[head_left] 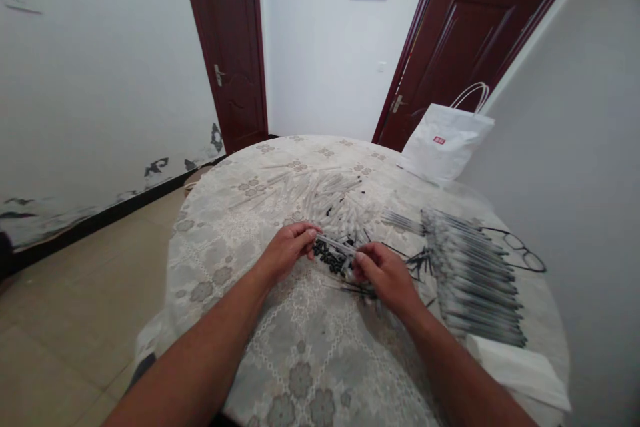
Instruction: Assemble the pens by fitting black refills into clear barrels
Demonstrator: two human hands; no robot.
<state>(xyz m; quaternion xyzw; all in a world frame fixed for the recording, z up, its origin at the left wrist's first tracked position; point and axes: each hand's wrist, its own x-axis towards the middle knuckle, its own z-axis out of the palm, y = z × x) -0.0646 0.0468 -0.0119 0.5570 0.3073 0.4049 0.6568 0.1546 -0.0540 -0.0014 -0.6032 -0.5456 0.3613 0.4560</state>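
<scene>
Between my two hands lies a slim, clear pen barrel (336, 243), held nearly level above the table. My left hand (293, 243) pinches its left end between thumb and fingers. The other end is in the closed fingers of my right hand (383, 272); part of it is hidden there. Just below the barrel is a pile of small black pen parts (327, 259). Beyond my hands spreads a loose heap of clear and whitish tubes (325, 197). Thin black sticks, possibly refills (423, 260), lie to the right of my right hand.
Rows of assembled-looking pens (477, 280) are stacked on the right. Near them lie black-framed glasses (523, 253) and a white packet (520, 367). A white paper bag (450, 140) stands at the back right of the round table with its patterned cloth (300, 347).
</scene>
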